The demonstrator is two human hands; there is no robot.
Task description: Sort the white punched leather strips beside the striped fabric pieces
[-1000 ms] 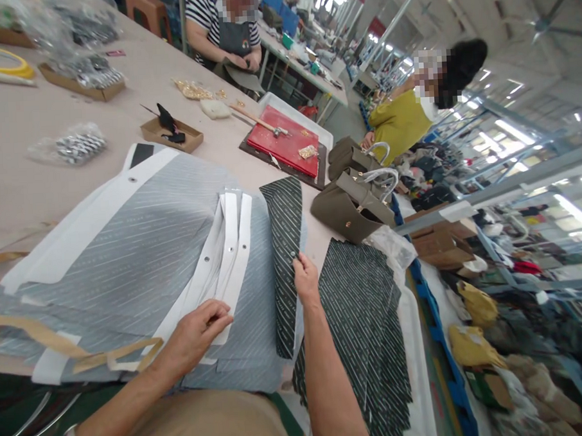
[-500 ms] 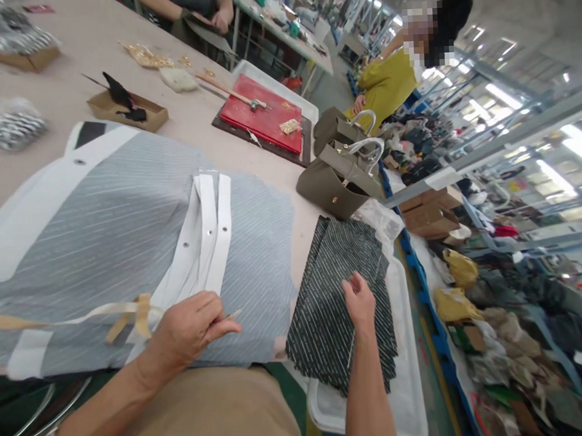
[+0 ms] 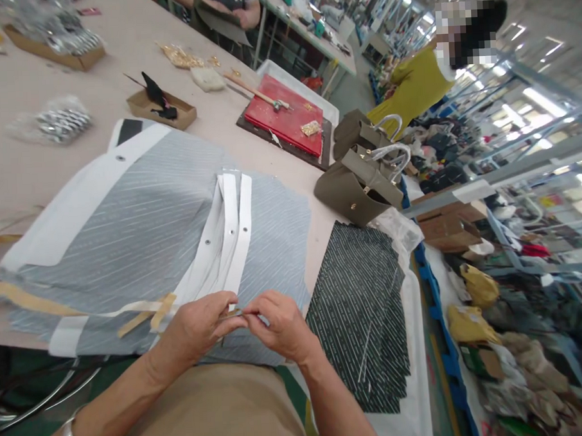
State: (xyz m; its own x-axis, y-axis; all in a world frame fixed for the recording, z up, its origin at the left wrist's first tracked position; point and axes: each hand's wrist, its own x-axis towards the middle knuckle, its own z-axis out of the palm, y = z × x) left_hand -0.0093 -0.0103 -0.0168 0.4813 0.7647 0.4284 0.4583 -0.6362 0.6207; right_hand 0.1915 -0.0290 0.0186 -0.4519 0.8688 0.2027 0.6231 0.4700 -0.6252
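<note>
My left hand (image 3: 203, 321) is closed in a pinch on a small thin tan strip (image 3: 233, 312), too small to tell its kind. Fingertips of my right hand (image 3: 278, 318) pinch at the strip's other end, right beside the left fingertips. Both hands are above bluish-grey striped fabric sheets (image 3: 277, 244) on the table. Long white strips with metal eyelets (image 3: 245, 210) lie fanned on the fabric, just beyond my hands. Right of my right hand lies a stack of dark striped pieces (image 3: 357, 305).
A white tray (image 3: 420, 379) lies under the dark stack. Olive handbags (image 3: 354, 186) stand beyond it, near a red slab (image 3: 286, 115) with a tool. An open cardboard box (image 3: 185, 113) and bagged metal parts (image 3: 65, 118) are at the left. Two other people are further back.
My right hand has moved left from over the dark stack to meet my left hand at the thin strip. The view has shifted, so the table's things appear further right.
</note>
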